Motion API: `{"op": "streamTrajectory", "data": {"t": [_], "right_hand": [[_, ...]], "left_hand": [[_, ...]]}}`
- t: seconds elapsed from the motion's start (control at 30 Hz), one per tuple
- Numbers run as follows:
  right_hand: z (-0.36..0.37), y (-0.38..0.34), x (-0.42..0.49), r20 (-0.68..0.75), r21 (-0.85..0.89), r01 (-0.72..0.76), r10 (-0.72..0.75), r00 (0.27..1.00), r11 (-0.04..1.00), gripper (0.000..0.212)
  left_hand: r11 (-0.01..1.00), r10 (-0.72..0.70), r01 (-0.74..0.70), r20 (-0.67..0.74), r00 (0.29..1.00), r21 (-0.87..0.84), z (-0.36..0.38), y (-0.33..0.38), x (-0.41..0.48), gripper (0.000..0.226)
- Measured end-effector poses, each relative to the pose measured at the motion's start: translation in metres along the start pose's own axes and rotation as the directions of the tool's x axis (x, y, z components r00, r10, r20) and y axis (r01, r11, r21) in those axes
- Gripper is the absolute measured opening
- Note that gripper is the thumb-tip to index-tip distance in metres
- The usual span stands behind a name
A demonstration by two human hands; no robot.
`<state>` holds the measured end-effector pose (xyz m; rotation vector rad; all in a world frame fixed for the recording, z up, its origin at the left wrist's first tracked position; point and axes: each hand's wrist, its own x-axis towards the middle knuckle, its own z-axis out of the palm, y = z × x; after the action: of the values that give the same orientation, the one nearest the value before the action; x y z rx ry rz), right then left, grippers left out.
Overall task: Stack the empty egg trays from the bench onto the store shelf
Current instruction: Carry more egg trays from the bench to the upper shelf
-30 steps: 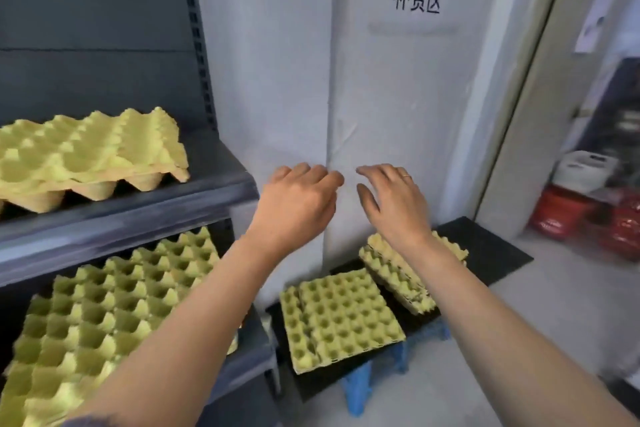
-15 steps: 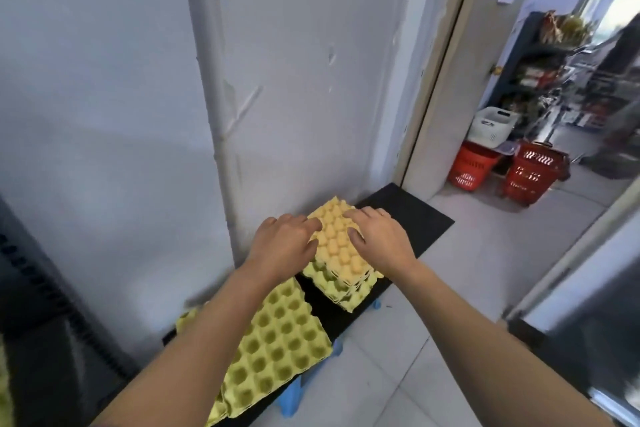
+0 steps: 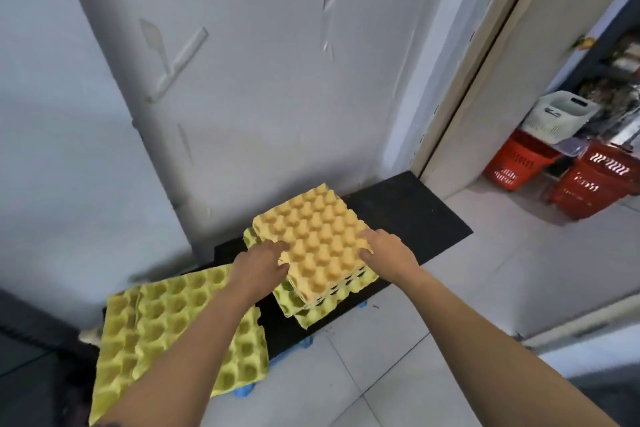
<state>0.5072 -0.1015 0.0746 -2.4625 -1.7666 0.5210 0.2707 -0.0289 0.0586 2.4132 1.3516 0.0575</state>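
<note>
Both hands on it. L hand [image 3: 259, 263] grips the left edge of the top tray [image 3: 311, 239], fingers curled onto the rim. R hand [image 3: 388, 250] has the opposite edge the same way. Can't make out the thumbs properly.

Two-sided hold makes sense: pulp trays are floppy & nest tight, so a one-hand pull would prob bend it or drag up the one below.

Top tray sits centre frame, bumps up, a bit skewed on its stack [image 3: 322, 302]. That skew leaves rim free for fingers. Stack rests on the black bench [image 3: 415, 218] against the wall.

Tray doesn't look clear of the stack yet, so the step = peeling one off, early in the carry.

2nd pile [image 3: 173, 322] lower left of frame, cups up, also on the bench, so plenty left to move.

Shelf not in shot; a turn will be needed to reach it, I'd guess. Red baskets [image 3: 588, 180] far right, well apart, no bother.
</note>
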Motion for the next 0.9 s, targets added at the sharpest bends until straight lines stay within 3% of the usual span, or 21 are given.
{"op": "streamTrajectory", "data": {"t": [0.43, 0.6, 0.7, 0.9], "right_hand": [[0.044, 0.061, 0.147, 0.237, 0.067, -0.067, 0.049, 0.97, 0.995, 0.04], [0.061, 0.078, 0.196, 0.266, 0.06, -0.078, 0.059, 0.962, 0.995, 0.036], [0.076, 0.09, 0.218, 0.299, 0.076, -0.115, 0.087, 0.95, 0.991, 0.039], [0.115, 0.107, 0.255, 0.364, 0.119, -0.254, 0.196, 0.91, 0.96, 0.064]], "left_hand": [[0.9, -0.309, 0.377, 0.291, 0.906, -0.217, 0.097, -0.017, 0.111, 0.062], [0.802, -0.455, 0.52, 0.265, 0.85, -0.293, 0.124, -0.022, 0.141, 0.068], [0.67, -0.566, 0.641, 0.3, 0.767, -0.374, 0.137, -0.021, 0.15, 0.076], [0.274, -0.703, 0.774, 0.43, 0.566, -0.57, 0.166, -0.007, 0.157, 0.068]]}}
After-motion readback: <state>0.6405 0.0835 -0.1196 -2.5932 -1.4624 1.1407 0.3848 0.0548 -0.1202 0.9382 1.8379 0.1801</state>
